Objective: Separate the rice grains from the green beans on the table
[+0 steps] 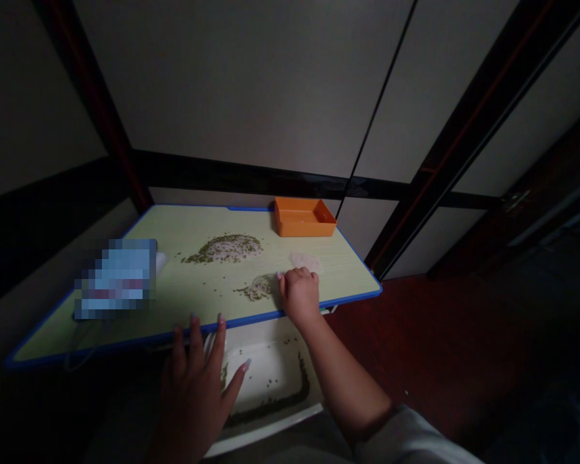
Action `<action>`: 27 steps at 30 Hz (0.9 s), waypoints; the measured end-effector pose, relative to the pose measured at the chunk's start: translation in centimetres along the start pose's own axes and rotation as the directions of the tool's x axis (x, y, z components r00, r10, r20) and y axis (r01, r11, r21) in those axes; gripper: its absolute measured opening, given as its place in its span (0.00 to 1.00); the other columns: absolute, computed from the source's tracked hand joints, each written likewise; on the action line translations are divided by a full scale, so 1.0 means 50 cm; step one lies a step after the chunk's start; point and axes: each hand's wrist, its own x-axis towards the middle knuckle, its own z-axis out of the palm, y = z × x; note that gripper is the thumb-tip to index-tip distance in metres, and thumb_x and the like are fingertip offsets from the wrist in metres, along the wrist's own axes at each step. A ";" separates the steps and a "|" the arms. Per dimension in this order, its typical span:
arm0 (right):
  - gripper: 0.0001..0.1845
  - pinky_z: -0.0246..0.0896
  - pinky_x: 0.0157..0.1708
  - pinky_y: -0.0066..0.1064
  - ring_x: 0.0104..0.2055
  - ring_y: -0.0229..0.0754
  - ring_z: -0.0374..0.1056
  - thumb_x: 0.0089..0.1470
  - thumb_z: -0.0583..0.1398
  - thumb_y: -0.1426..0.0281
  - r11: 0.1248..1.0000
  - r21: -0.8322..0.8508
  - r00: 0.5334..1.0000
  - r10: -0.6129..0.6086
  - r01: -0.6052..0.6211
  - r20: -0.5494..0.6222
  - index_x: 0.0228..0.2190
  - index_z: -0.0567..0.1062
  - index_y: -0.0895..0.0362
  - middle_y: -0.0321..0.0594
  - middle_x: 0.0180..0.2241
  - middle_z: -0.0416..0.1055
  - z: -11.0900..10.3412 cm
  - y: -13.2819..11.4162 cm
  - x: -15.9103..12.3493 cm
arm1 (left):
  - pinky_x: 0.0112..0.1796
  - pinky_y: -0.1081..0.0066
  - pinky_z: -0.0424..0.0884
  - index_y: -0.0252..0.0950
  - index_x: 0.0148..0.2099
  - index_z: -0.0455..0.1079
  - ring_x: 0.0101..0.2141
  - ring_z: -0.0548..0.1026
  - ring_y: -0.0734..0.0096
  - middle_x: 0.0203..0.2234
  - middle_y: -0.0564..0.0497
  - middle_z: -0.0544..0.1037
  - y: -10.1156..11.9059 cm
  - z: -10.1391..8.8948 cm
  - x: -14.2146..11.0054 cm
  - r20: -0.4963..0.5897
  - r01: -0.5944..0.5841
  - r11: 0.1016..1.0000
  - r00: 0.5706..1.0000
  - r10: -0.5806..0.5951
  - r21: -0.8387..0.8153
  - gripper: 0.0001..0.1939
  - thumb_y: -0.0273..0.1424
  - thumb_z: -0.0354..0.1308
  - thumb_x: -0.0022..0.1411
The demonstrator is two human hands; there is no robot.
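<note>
My right hand [300, 293] is closed, fingers curled down on the table top beside a small pile of green beans and white grains [255, 291]. A faint, see-through rounded shape [265, 281] lies over that pile next to my fingertips; whether they grip it is hidden. Just beyond my knuckles is a patch of white grains [305, 260]. Farther back and left sits a larger mixed heap of green beans and white grains [229, 248]. My left hand [198, 374] is open, fingers spread, near the table's front edge and partly over a white tub [265, 428] with green beans inside.
An orange open box [304, 225] stands at the table's back right corner. A blurred-out flat object [116, 277] lies at the left, with a cable-like loop [84, 345] by the front edge. The pale table [174, 303] has a blue rim; cabinet panels [251, 84] rise behind it.
</note>
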 end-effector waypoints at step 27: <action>0.15 0.49 0.37 0.32 0.37 0.43 0.61 0.63 0.53 0.69 0.993 0.050 0.976 0.118 -0.111 -0.184 0.26 0.74 0.57 0.42 0.31 0.71 -0.011 0.048 0.043 | 0.59 0.39 0.54 0.37 0.70 0.41 0.67 0.31 0.35 0.70 0.38 0.28 0.006 0.001 -0.004 -0.026 0.004 0.992 1.000 -0.008 -0.124 0.39 0.42 0.49 0.61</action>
